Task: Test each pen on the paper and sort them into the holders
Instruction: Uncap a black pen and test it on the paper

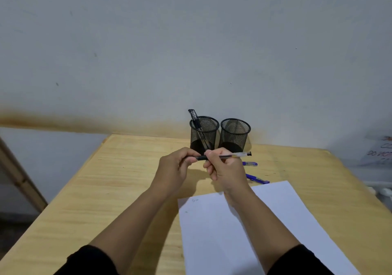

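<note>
My left grip [177,167] and right grip [222,167] both pinching a clear pen [230,156] level above the tabletop [127,179], before two mesh holders [235,133], paper [233,243] beneath my right forearm, blue pens [256,178] beside it

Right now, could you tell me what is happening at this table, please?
A person holds a black pen level above the wooden table with both hands: the left hand grips its cap end, the right hand its barrel. One pen already stands in the left mesh holder; the right mesh holder looks empty. Two blue pens lie beside the paper, which carries a small scribble.
</note>
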Tool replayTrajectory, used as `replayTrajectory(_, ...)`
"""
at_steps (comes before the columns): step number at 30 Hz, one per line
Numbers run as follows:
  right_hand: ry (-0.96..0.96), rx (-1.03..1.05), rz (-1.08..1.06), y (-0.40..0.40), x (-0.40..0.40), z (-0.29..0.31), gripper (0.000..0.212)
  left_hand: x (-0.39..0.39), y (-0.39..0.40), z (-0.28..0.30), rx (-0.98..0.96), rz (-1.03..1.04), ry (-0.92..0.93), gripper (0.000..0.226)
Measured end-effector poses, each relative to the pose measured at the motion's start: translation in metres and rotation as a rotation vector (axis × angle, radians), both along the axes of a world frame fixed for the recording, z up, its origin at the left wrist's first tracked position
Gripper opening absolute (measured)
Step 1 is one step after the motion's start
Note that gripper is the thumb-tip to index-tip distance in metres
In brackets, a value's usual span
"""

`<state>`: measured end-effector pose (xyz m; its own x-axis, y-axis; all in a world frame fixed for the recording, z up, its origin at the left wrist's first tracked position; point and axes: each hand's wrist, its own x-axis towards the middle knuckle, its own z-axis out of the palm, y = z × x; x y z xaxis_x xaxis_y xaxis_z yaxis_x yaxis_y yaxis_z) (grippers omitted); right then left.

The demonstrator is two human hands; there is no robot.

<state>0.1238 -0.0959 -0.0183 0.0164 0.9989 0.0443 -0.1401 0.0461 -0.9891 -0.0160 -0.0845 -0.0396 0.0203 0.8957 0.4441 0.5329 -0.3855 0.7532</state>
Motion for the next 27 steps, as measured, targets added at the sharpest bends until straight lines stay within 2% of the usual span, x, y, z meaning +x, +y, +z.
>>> replayTrajectory(4,0.064,0.041,-0.095,-0.017,-0.004,-0.005,0.020,0.004,-0.007,0.005,-0.053,-0.002,0.010,0.020)
replayTrajectory(7,0.171,0.056,-0.234,-0.017,0.028,0.006,0.022,-0.031,-0.010,-0.002,-0.083,0.244,-0.102,0.016)
replayTrajectory(9,0.134,0.058,-0.259,-0.017,0.049,0.009,0.018,-0.051,-0.013,-0.011,-0.125,0.270,0.001,0.019)
replayTrajectory(13,0.065,-0.032,-0.130,-0.022,0.039,-0.009,0.015,-0.021,-0.015,-0.021,-0.203,0.072,0.117,0.017)
replayTrajectory(18,-0.010,-0.137,-0.087,-0.023,0.030,-0.029,0.017,-0.014,-0.013,-0.041,-0.196,0.071,0.260,0.016)
replayTrajectory(20,-0.069,-0.135,-0.081,-0.025,0.032,-0.036,0.011,-0.014,-0.014,-0.043,-0.201,0.073,0.261,0.018)
replayTrajectory(23,-0.139,-0.160,-0.097,-0.027,0.033,-0.042,0.011,-0.011,-0.020,-0.035,-0.211,0.122,0.148,0.023)
replayTrajectory(27,-0.185,-0.168,-0.067,-0.031,0.031,-0.044,0.012,-0.009,-0.045,-0.026,-0.201,0.205,0.086,0.022)
